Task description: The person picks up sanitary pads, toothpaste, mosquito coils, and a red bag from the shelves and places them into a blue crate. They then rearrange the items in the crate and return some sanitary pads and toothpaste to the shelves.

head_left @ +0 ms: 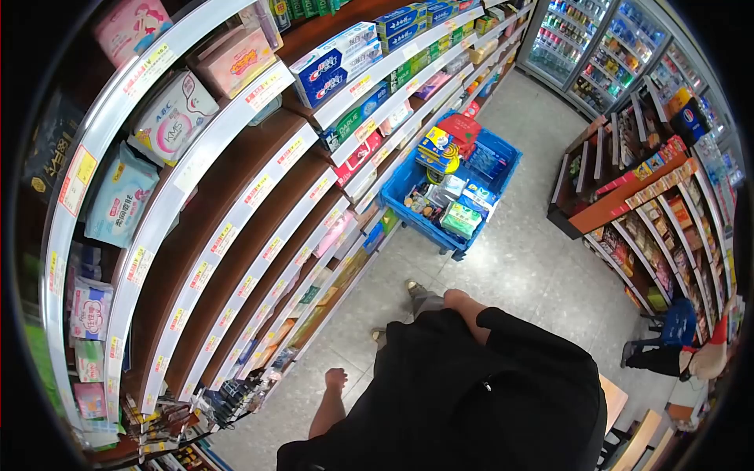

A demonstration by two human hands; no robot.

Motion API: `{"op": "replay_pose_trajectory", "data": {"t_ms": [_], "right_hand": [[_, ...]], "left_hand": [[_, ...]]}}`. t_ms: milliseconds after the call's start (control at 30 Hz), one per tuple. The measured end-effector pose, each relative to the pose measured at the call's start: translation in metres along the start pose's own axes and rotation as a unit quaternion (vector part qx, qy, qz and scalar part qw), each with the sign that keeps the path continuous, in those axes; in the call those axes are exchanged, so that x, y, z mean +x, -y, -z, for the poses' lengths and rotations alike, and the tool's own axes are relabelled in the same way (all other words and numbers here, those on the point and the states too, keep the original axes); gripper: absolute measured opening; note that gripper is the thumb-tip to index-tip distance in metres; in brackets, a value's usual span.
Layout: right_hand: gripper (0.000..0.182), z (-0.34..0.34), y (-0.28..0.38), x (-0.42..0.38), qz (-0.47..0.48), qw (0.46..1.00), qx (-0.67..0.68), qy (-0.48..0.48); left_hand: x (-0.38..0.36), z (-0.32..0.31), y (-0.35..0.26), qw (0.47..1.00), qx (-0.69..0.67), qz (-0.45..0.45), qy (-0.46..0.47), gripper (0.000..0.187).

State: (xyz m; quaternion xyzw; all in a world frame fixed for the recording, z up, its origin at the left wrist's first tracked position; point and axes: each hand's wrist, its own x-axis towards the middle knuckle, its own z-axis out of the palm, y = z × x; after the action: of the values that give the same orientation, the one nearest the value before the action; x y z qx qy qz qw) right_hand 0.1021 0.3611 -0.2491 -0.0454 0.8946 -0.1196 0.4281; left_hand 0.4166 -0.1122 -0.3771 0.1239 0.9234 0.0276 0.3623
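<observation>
My left hand (335, 379) hangs low beside my body over the grey floor, its fingers curled in and nothing showing in them. The shelf rack lies to its left, apart from it. My right arm (470, 314) comes out of a black sleeve on the other side; its fingers cannot be made out. Ahead of it on the floor stands a blue shopping basket (428, 228), touched by neither hand. Inside are a yellow and blue box (438, 149), a red package (462, 132), a green and white pack (461, 220) and other packets.
Curved shelves (236, 216) with price labels run along my left, holding sanitary pad packs (177, 118) and toothpaste boxes (334, 67). A snack rack (628, 192) stands at right. Drinks fridges (601, 51) line the back. Another person (667, 361) is at far right, near a blue stool (678, 323).
</observation>
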Motion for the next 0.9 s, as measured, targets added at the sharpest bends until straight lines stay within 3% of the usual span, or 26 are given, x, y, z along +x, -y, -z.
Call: {"op": "replay_pose_trajectory", "data": {"t_ms": [33,100,167,200,233,300,400,567,633,833,900], "right_hand": [[0.043,0.005,-0.001,0.004,0.004,1.000,0.001,0.006],[0.045,0.007,-0.005,0.029,0.015,1.000,-0.007,0.016],[0.048,0.004,-0.008,0.054,0.033,0.998,-0.035,0.027],[0.050,0.017,-0.002,0.057,0.061,0.996,-0.049,0.039],[0.047,0.018,-0.006,0.076,0.077,0.995,-0.048,0.042],[0.041,0.031,-0.007,0.100,0.117,0.992,-0.046,0.026],[0.036,0.058,-0.013,0.125,0.178,0.982,-0.068,-0.011],[0.044,0.069,-0.049,0.167,0.211,0.968,-0.138,0.007],[0.048,0.089,-0.048,0.152,0.189,0.970,-0.149,0.040],[0.043,0.114,-0.031,0.150,0.240,0.956,-0.146,0.085],[0.041,0.120,-0.019,0.148,0.257,0.949,-0.166,0.073]], "left_hand": [[0.022,-0.014,-0.021,0.982,-0.157,0.107,-0.012,0.006],[0.011,0.025,-0.048,0.917,-0.372,0.078,-0.118,0.006],[0.019,0.066,-0.085,0.986,-0.121,0.035,-0.108,0.014],[0.019,0.081,-0.099,0.974,-0.186,0.020,-0.129,0.022],[0.032,0.075,-0.109,0.959,-0.258,0.091,-0.069,0.031],[0.050,0.068,-0.126,0.855,-0.476,0.192,-0.074,0.031],[0.067,0.115,-0.131,0.878,-0.418,0.234,0.000,0.034],[0.093,0.198,-0.121,0.834,-0.435,0.313,-0.132,0.034],[0.107,0.213,-0.116,0.807,-0.432,0.304,-0.263,0.028],[0.132,0.268,-0.141,0.757,-0.508,0.327,-0.250,0.030],[0.131,0.276,-0.157,0.770,-0.519,0.310,-0.202,0.030]]}}
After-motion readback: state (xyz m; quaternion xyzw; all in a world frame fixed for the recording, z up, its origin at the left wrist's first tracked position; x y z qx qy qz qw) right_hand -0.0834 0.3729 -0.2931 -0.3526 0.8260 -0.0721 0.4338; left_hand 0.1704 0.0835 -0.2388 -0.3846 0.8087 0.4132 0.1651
